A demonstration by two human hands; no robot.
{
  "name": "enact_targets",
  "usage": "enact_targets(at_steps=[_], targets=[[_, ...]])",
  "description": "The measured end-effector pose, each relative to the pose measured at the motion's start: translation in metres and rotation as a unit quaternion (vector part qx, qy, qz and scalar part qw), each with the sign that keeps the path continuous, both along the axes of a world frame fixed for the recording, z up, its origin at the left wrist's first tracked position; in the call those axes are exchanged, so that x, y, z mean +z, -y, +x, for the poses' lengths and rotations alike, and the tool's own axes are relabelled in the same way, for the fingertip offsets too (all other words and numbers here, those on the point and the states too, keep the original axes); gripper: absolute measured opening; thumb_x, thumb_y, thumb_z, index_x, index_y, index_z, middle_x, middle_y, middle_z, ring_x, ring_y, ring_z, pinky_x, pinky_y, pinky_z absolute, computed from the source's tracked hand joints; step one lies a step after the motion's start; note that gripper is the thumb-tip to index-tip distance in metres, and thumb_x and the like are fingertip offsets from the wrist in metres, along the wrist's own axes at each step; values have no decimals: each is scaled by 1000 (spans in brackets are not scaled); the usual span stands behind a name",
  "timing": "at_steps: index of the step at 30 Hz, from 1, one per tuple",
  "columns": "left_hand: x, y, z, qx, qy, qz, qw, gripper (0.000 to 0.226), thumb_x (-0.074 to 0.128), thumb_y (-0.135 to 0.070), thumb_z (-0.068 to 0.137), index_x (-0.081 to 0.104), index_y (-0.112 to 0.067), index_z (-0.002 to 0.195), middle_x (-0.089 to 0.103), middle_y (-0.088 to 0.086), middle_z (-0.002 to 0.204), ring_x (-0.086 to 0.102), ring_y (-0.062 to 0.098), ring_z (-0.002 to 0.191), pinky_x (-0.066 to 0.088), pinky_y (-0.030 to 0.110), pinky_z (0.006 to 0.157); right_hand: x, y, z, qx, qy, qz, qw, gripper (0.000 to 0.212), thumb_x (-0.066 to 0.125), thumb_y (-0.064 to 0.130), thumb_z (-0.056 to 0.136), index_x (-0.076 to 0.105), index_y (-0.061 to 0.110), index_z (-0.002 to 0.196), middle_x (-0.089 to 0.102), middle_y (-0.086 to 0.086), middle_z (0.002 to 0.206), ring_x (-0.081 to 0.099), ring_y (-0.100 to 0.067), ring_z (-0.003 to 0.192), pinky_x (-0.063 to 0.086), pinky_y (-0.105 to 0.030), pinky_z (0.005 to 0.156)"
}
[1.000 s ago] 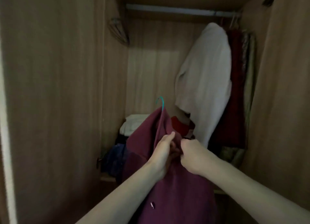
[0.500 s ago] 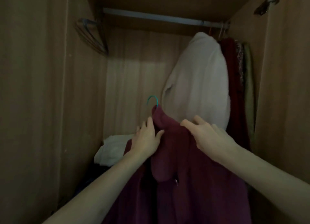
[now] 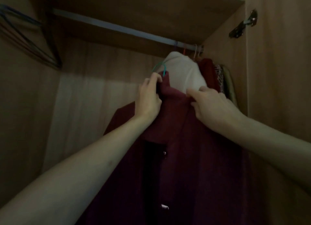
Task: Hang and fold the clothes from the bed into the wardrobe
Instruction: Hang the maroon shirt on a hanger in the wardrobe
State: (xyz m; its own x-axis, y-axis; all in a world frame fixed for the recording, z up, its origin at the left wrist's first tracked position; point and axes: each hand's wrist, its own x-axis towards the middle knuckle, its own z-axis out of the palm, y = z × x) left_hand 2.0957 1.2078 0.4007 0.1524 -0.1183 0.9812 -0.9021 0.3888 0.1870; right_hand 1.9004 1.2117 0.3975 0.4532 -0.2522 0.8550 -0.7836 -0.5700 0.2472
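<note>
Maroon shirt (image 3: 185,157) gripped by both hands; teal hanger (image 3: 159,68) mostly hidden.

One view only, from a camera worn on the person's head; it faces forward and tilts upward into the open wardrobe (image 3: 168,10), so the rail (image 3: 117,28) runs across the upper part and the ceiling panel shows above it; it sits close, both forearms rising from the bottom edge to the left hand (image 3: 149,101) and right hand (image 3: 213,108) at mid-frame; the wide lens bends the wardrobe's side walls outward.
</note>
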Motion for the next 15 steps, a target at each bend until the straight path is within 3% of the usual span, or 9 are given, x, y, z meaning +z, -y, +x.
enact_targets(at_steps=[3,5,8,11,13,15], targets=[[27,24,12,64,47,0,997,39,50,-4,85,58,-30,113,56,-1,115,50,24,105,45,40,88,43,27,14,0,6,15,1000,15,50,19,91,47,28,103,53,-8,101,55,-38,93,48,-47,77],[39,40,20,59,17,45,997,35,45,-35,94,56,-38,127,54,0,130,50,28,117,42,47,99,63,39,25,-6,11,20,1000,14,52,17,90,49,26,100,54,-8,102,56,-35,92,50,-49,78],[43,62,29,78,7,173,982,61,33,-73,86,37,-48,142,23,4,158,26,38,140,15,65,112,86,58,43,-31,26,10,999,15,55,16,90,51,23,103,54,-8,104,55,-31,90,51,-45,74],[47,87,41,123,21,223,967,71,35,-77,84,23,-48,147,-10,8,162,4,46,144,1,72,109,111,77,60,-51,44,-2,998,16,56,16,91,52,21,106,53,-8,102,54,-27,87,50,-43,71],[61,105,49,97,4,225,970,74,37,-77,83,19,-47,148,-17,8,160,-1,46,144,6,71,109,132,88,69,-69,63,-28,995,18,56,16,91,52,20,108,54,-9,102,54,-28,87,52,-45,73],[77,123,55,49,-1,223,974,79,43,-77,81,18,-46,149,-16,5,161,6,43,145,18,63,111,154,99,75,-77,89,-35,992,16,54,15,91,52,21,106,54,-8,102,55,-28,87,51,-45,74]])
